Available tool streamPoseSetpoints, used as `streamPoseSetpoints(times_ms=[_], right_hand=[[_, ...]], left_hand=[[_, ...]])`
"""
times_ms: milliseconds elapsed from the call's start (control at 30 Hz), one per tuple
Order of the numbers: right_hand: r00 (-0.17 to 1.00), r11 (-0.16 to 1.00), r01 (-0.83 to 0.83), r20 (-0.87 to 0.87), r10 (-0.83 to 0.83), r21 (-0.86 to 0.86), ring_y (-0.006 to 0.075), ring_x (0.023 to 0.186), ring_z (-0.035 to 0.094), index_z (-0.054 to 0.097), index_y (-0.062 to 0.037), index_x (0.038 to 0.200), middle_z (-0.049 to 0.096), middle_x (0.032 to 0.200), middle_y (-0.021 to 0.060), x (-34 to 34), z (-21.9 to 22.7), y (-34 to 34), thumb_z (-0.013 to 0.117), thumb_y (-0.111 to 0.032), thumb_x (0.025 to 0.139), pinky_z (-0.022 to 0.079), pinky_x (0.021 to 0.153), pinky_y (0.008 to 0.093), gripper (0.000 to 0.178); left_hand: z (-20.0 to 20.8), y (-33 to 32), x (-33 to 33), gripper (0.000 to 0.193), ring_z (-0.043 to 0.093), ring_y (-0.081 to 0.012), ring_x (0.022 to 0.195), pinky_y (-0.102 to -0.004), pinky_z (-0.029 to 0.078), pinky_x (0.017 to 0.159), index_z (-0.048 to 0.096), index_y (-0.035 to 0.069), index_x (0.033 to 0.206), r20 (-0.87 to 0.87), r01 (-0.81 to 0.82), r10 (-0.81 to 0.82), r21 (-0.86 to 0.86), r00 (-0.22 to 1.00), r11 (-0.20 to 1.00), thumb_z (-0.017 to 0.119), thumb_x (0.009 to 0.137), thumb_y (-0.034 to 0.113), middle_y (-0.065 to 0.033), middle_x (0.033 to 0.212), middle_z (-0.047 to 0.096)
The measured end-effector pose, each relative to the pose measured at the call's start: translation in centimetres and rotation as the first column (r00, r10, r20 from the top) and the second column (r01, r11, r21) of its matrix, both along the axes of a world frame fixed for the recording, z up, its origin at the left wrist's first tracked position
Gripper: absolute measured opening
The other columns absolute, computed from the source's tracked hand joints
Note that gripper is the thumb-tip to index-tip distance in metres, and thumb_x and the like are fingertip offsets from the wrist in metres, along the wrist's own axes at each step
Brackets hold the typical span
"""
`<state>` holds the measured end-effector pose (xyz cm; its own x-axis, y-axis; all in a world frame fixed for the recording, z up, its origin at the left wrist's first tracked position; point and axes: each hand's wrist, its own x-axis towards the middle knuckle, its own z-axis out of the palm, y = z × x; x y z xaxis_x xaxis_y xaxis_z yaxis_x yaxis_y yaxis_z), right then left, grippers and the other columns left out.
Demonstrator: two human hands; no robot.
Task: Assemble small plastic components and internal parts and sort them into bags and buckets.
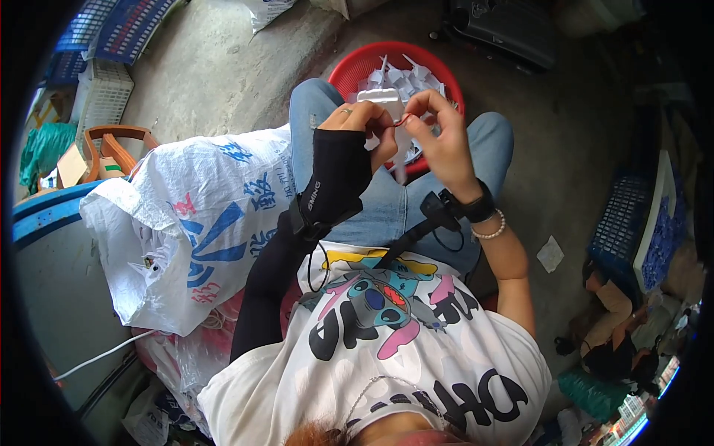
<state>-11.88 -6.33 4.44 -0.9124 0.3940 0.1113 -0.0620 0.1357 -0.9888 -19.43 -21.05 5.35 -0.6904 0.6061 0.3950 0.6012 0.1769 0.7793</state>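
Observation:
My left hand (362, 123), in a black sleeve that leaves the fingers bare, is closed in a pinch above my lap. My right hand (444, 139) pinches from the other side, thumb and forefinger meeting the left fingertips. Between them runs a short, thin reddish-brown strand (401, 122); its exact kind is too small to make out. Just beyond the fingers a white plastic-looking piece (379, 96) shows, partly covered by my left hand. Under and past both hands stands a red basket (346, 74) with several white pieces with thin stems (405, 78) in it.
A large white woven sack (223, 201) leans against my left leg, its mouth gaping. Blue crates (128, 33) stand at the far left, and a black case (502, 33) lies beyond the basket. At right are a scrap of paper (550, 254), a blue crate (621, 215) and another person (613, 327).

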Motion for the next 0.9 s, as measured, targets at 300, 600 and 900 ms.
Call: streamPoseSetpoints(times_ms=[300, 600, 900], right_hand=[[0.976, 0.553, -0.218, -0.164, 0.145, -0.804, 0.0129, 0.076, 0.053, 0.048, -0.0055, 0.101, 0.052, 0.078, 0.0031, 0.0, -2.5, 4.3, 0.055, -0.013, 0.091, 0.044, 0.069, 0.0273, 0.015], [0.955, 0.955, -0.298, 0.012, 0.298, -0.005, 0.0152, 0.094, 0.061, 0.05, -0.0042, 0.124, 0.063, 0.101, 0.0093, 0.4, -1.7, 0.9, 0.066, -0.02, 0.088, 0.049, 0.08, 0.0282, 0.043], [0.908, 0.78, -0.415, -0.17, 0.382, -0.468, 0.0108, 0.103, 0.055, 0.051, 0.0004, 0.119, 0.06, 0.109, 0.0059, 0.2, -1.3, -0.6, 0.047, -0.039, 0.099, 0.044, 0.088, 0.0255, 0.045]], left_hand=[[-0.2, -0.7, 0.0, 0.015, 0.055, -0.0133, 0.068, -0.025, 0.045, 0.062, 0.059, 0.003, 0.082, 0.02, -0.027, 0.027, -0.011, 0.999, 1.0, 0.068, 0.071, -0.002, -0.0055, 0.074, 0.059], [-0.7, -0.8, -0.9, 0.014, 0.055, -0.0135, 0.071, -0.0255, 0.043, 0.063, 0.058, 0.003, 0.085, 0.133, -0.046, 0.04, 0.04, 0.99, 0.998, 0.069, 0.076, 0.004, -0.004, 0.076, 0.061], [-3.2, -3.7, -2.2, 0.057, 0.061, -0.0133, 0.085, -0.0246, 0.049, 0.069, 0.043, 0.008, 0.126, 0.683, 0.079, -0.313, 0.351, 0.66, 0.933, 0.075, 0.081, 0.023, -0.009, 0.096, 0.062]])
